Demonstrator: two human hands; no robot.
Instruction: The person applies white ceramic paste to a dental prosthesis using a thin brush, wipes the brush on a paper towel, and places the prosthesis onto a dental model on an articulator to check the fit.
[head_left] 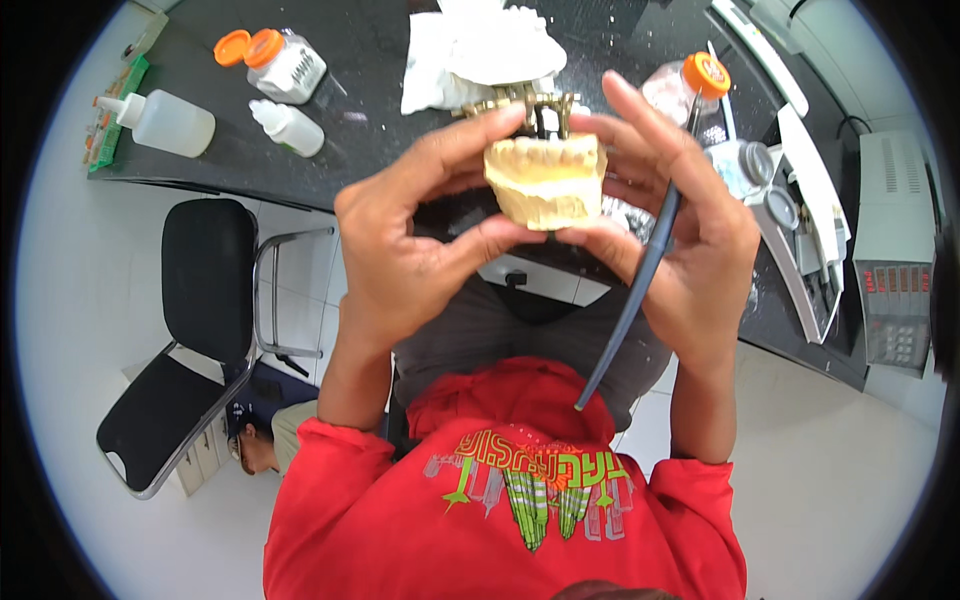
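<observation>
A yellowish plaster dental model [545,188] with a row of teeth along its top is held up in front of me between both hands. Behind it shows a brass-coloured metal frame, seemingly a dental articulator [488,104]; how the two join is hidden. My left hand [400,225] is closed on the model's left side, thumb at its lower edge. My right hand [695,230] grips the other side, thumb below, with one finger raised. A slim dark-blue pen-like tool [640,285] rests across the right hand and slants down toward my chest; its upper tip is thin.
On the dark bench stand a squeeze bottle [172,124], an orange-lidded jar [286,70], a dropper bottle [290,128], white paper [430,70] and another orange-capped jar [670,90]. White equipment [815,200] lies right. A black chair [207,280] and another person [262,450] are left.
</observation>
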